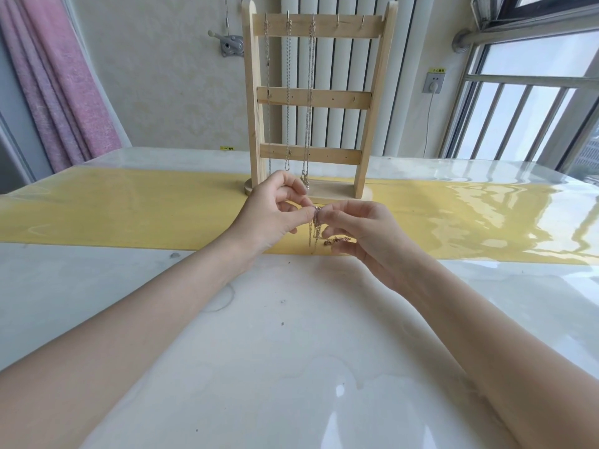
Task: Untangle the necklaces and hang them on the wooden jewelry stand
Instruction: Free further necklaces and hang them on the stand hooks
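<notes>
A wooden jewelry stand with three crossbars stands upright on the yellow strip at the back middle of the table. Three silver necklaces hang from hooks on the left part of its top bar; the two hooks at the right are bare. In front of the stand, my left hand and my right hand pinch a tangled bunch of thin chains between thumbs and fingers. Loops of it hang down above the table. A reddish chain lies across my right hand's fingers.
The table is glossy white with a yellow runner across it. A pink curtain hangs at the far left. A white radiator stands behind the stand, and a window with rails is at the right.
</notes>
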Motion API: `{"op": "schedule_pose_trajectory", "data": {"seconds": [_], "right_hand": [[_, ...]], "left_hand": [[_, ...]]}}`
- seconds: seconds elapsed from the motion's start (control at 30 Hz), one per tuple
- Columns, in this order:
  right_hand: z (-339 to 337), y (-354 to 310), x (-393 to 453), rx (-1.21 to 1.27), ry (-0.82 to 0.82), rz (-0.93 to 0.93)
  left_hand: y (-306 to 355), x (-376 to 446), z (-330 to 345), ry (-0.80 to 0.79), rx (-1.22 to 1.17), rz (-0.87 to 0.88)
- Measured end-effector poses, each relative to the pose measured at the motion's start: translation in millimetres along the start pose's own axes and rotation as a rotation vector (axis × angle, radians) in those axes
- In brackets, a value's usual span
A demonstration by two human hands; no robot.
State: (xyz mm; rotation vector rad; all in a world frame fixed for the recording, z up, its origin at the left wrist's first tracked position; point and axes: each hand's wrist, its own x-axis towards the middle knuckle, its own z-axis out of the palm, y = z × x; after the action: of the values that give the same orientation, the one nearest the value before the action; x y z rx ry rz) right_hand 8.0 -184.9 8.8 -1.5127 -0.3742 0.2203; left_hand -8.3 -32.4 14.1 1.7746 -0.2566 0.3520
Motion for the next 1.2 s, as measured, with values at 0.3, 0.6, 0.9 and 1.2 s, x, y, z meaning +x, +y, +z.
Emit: {"op": "schedule_pose_trajectory", "data": {"seconds": [0.3,0.6,0.9,1.2], "right_hand": [[4.5,2.3,-1.2,-0.076,-0.024,-0.105],[-4.7,0.6,1.0,0.005,0.037,-0.092],[4.8,7.7,3.3,-0.311,0.179,-0.203],[5.0,9.0,4.7,-0.458,0.306,-0.333]], "left_hand": [[1.0,-0.8,1.6,0.005,-0.03,-0.055],[4.1,0.0,1.3,-0.043,-0.159,-0.168],[-7.8,-0.2,3.1,0.043,0.403,0.0],[-4.2,0.0,4.3,-0.009,0.091,-0.091]]}}
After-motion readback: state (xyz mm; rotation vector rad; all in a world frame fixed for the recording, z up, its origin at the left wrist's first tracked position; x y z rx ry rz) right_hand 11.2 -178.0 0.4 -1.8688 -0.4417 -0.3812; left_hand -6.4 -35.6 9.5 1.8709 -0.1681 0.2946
